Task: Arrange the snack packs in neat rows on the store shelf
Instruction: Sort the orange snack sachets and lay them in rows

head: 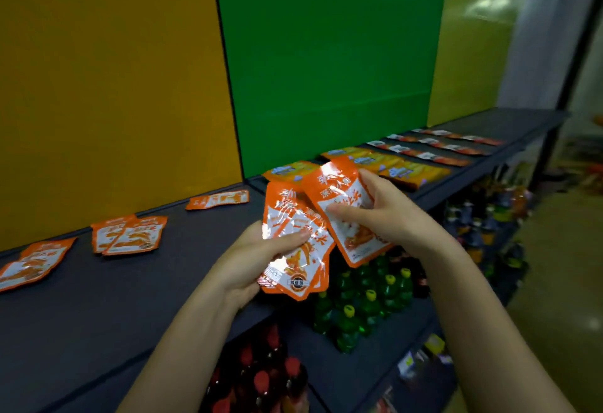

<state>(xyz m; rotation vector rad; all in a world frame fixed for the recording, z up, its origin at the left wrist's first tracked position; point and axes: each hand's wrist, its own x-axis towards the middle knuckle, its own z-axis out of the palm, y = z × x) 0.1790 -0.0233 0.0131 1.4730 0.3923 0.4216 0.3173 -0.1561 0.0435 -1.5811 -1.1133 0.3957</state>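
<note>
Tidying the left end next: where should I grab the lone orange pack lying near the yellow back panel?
Pinch the lone orange pack by its near long edge, coming from the shelf front. It lies flat, with bare shelf on that side and the panel close behind.

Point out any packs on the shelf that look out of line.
Two orange packs near the yellow panel overlap crookedly. Farther left, more overlapped packs lie tilted, unlike the straight rows at the far end.
</note>
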